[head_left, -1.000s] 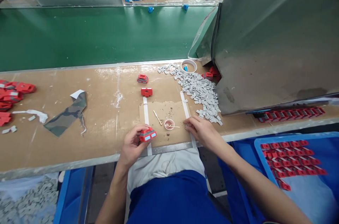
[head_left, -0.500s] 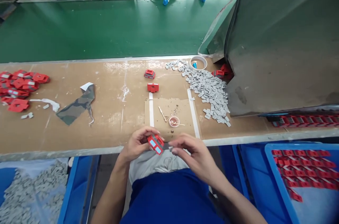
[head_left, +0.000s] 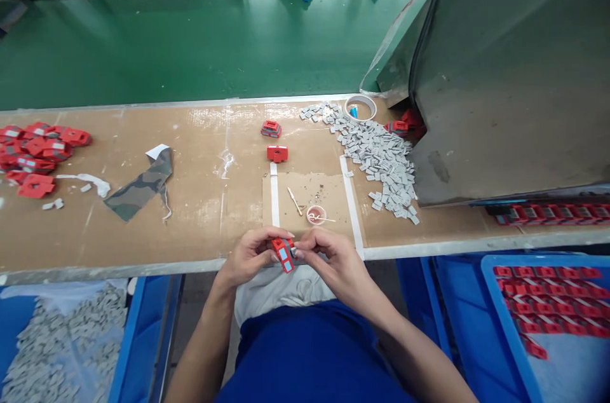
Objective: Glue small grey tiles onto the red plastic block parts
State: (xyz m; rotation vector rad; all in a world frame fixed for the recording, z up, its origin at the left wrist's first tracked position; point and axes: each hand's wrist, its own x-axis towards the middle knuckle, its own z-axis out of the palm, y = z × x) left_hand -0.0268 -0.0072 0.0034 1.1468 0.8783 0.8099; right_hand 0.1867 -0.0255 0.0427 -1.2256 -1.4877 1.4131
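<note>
My left hand (head_left: 250, 255) grips a red toy vehicle body (head_left: 284, 255) with pale window panels, held above the front edge of the bench. Closed in a pinch, my right hand (head_left: 328, 252) meets the body's right side with a small grey piece (head_left: 294, 253), mostly hidden by the fingertips. Just beyond the hands stands a small round cup (head_left: 316, 215) with a thin stick across it. A white pointed stick (head_left: 294, 201) lies beside the cup. Two more red bodies rest farther back, one boxy (head_left: 277, 154) and one with grey trim (head_left: 271, 129).
Loose grey pieces (head_left: 381, 155) spread at the right, near a tape roll (head_left: 361, 109). A large metal housing (head_left: 515, 85) blocks the right side. Red bodies (head_left: 40, 149) pile up at left, near camouflage cloth (head_left: 143, 184). Blue bins (head_left: 505, 320) flank me; a green belt (head_left: 190, 47) runs behind.
My right hand has moved left, bringing the small grey piece against the red toy body. The left hand has turned the body slightly. The camera view has shifted a little.
</note>
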